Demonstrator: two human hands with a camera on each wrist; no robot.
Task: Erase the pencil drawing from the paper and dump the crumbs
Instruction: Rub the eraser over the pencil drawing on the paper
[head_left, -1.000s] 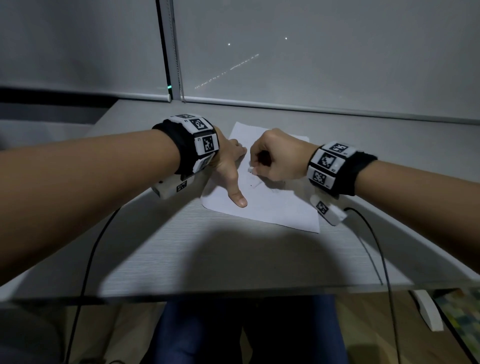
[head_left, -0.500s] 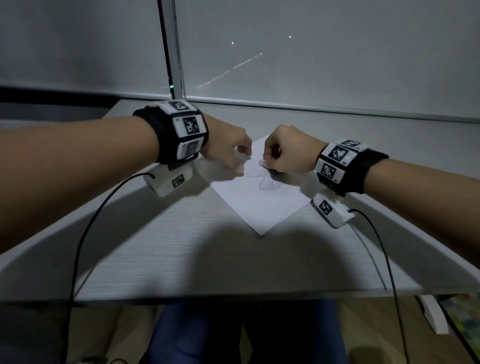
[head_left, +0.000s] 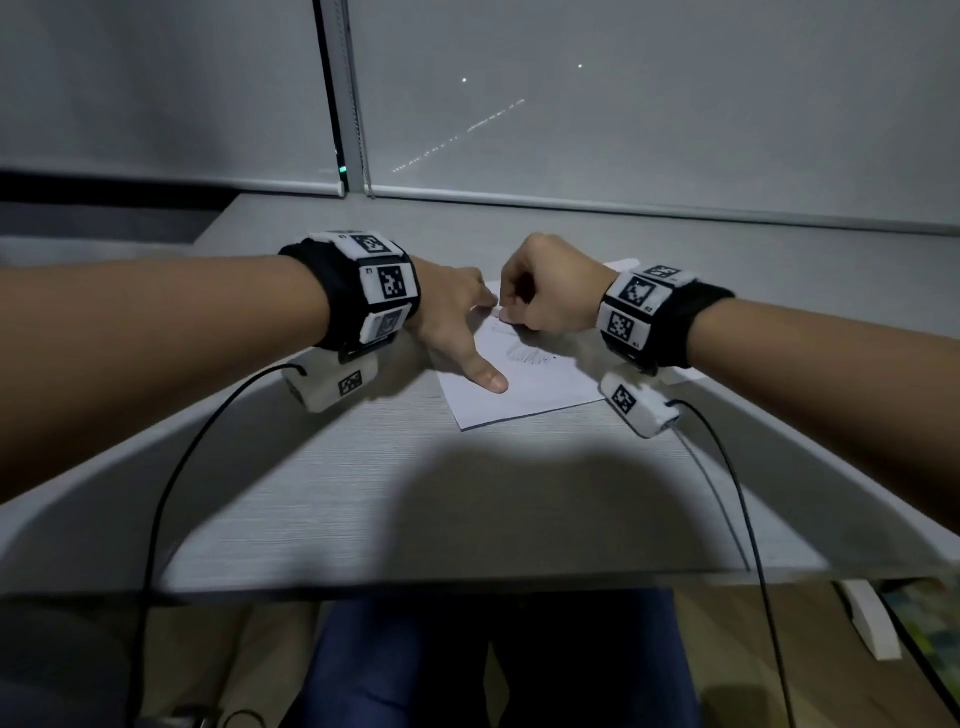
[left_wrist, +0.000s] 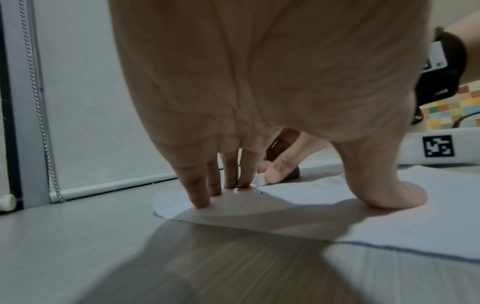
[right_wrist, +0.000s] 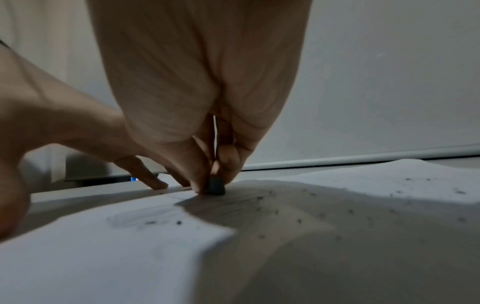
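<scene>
A white sheet of paper (head_left: 524, 387) lies on the grey desk (head_left: 363, 493) with a grey pencil scribble (head_left: 527, 356) at its middle. My left hand (head_left: 457, 332) presses the sheet flat, fingers straight and thumb spread, seen close in the left wrist view as left hand (left_wrist: 233, 183). My right hand (head_left: 545, 291) pinches a small eraser (right_wrist: 216, 186) and holds its dark tip on the paper's far part. In the left wrist view the eraser (left_wrist: 261, 179) shows white beside the thumb. Dark crumbs (right_wrist: 363, 211) lie scattered over the sheet.
A window blind with its bottom rail (head_left: 623, 208) runs along the desk's far edge. A bead chain (left_wrist: 39, 102) hangs at the left. Black cables (head_left: 171, 483) trail from both wrist cameras over the desk's near edge (head_left: 467, 579). My legs show below.
The sheet has been turned on the desk. My left hand came off it half a second ago and now presses it flat again with thumb spread; the right hand kept the eraser.
</scene>
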